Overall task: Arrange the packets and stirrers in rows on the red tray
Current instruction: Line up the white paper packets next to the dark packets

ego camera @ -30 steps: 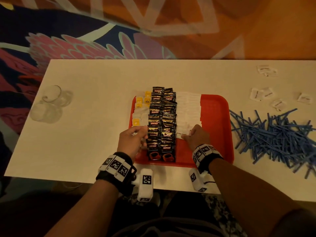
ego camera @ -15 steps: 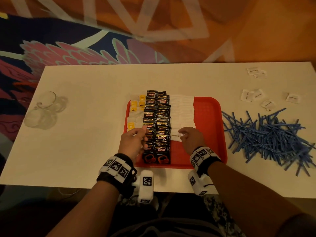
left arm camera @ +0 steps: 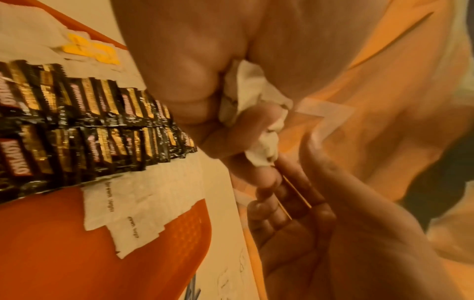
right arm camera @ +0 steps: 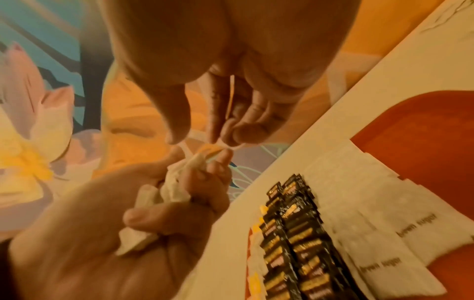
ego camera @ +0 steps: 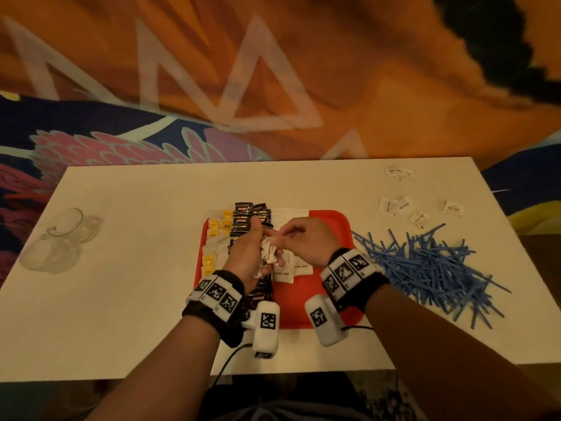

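Hands meet above the middle of the red tray [ego camera: 329, 311], which sits on the white table [ego camera: 136, 299] at about 6 o'clock from the table's centre. The left hand [ego camera: 250, 256] has its fingers curled round a bunch of crumpled white packets [ego camera: 268, 253], held clear of the tray. The right hand [ego camera: 306, 241] reaches in from 3 o'clock, thumb and forefinger nearly closed at the top of that bunch; whether they have hold of a packet I cannot tell, the wrist views being blurred there. On the tray, yellow tea packets [ego camera: 226, 223] lie in a column at its 9 o'clock side, two columns of black coffee packets [ego camera: 243, 220] run just beside them, and overlapping white brown sugar packets [ego camera: 288, 271] lie next toward 3 o'clock, leaving bare red beyond. At 3 o'clock from the tray, apart from it, blue stirrers [ego camera: 425, 268] lie in a loose heap on the table, with a few loose white packets [ego camera: 394, 205] scattered at 1 o'clock. Glass cups [ego camera: 57, 238] stand at 9 o'clock, well apart from the tray.
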The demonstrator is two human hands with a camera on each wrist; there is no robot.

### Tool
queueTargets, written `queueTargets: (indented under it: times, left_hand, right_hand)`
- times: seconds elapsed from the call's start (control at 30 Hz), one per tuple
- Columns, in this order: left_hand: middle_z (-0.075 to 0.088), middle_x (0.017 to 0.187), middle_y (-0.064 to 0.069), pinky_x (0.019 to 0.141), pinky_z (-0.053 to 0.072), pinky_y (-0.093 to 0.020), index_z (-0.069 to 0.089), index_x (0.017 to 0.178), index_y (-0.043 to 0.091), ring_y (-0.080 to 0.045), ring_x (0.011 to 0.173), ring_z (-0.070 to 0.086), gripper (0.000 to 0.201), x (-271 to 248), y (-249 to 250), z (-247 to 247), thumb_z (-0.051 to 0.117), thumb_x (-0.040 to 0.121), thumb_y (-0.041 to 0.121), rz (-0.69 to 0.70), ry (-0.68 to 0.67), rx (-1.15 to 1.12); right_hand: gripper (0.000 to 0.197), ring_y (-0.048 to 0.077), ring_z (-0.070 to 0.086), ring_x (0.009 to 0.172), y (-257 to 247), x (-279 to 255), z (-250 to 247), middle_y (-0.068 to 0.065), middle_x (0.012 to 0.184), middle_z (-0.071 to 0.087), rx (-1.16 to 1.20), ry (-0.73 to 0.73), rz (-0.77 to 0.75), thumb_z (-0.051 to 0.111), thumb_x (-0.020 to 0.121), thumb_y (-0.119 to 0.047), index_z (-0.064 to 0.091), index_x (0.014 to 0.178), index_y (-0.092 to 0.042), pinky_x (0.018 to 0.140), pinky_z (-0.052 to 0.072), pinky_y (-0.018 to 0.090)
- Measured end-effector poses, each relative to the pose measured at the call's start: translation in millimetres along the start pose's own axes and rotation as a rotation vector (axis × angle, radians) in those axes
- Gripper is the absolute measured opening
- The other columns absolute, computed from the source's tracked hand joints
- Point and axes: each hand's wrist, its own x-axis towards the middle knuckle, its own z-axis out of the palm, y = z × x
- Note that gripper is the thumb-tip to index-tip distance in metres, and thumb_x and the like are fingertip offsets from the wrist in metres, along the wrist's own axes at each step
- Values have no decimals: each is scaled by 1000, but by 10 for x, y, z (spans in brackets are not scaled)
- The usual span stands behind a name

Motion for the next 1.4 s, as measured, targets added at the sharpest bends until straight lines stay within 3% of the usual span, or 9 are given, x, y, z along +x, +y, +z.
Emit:
queueTargets:
  times: [0.1,0.2,0.37,0.53,0.77,1.0,1.1,1.27,1.4]
  left_hand:
    - [64,67,-19,31,25,-19,63,103,3,-15,36,49,62,-37,83,94,28,103,54,44,-41,35]
    - [68,77,-14,34,25,-19,67,106,5,-18,57,60,56,-15,90,112,40,101,54,69,-51,68]
    - [67,83,-7,37,28,-19,68,111,0,-24,75,62,66,-27,79,122,71,73,55,141,-29,105]
    - [64,68,-2,41,30,-21,73,91,9,-14,51,48,13,36,80,158,74,88,22,200,104,122]
    - [64,85,-11,49,38,-24,70,102,7,-21,69,53,17,105,68,222,72,88,17,200,112,-23]
    - [63,75,-5,39,32,-18,68,105,8,-7,47,46,20,112,6,235,71,90,21,178,126,-78]
    - [67,77,-6,44,34,-22,68,98,13,-15,57,54,12,152,-28,229,73,88,12,179,154,-42]
    - [67,74,-5,54,35,-28,69,97,14,-28,79,46,14,204,-46,167,75,86,9,198,131,36]
    - [63,79,-11,53,33,-27,71,94,13,-28,78,46,10,209,-35,152,72,87,5,183,113,39]
  right_hand:
    - [16,-2,60,61,-66,-4,-110,-12,73,68,46,-20,46,77,82,-23,70,69,-28,61,47,20]
    - [17,10,63,68,-130,-32,-196,-3,75,68,181,19,72,73,86,-15,68,70,-18,60,53,22]
    - [16,19,65,65,-164,-33,-302,8,77,66,270,102,104,67,87,-7,61,74,-12,59,54,27]
    - [19,14,61,54,-142,-17,-331,11,73,64,369,104,104,62,92,-5,54,76,-10,54,49,26]
    - [11,14,66,65,-48,-115,-249,4,74,71,599,84,124,72,86,-8,64,93,-8,56,49,24]
    - [18,18,71,69,2,-70,-221,10,79,72,855,136,206,68,85,5,56,90,-5,59,55,23]
    - [21,19,71,71,31,-41,-219,9,83,73,768,98,230,72,84,-1,58,97,-9,57,53,25]
    - [19,20,61,74,92,85,-248,6,83,67,734,148,297,68,90,-31,66,80,-15,52,46,27]
    - [28,22,64,81,154,94,-199,8,96,69,840,69,367,58,96,-38,68,99,-12,54,48,28]
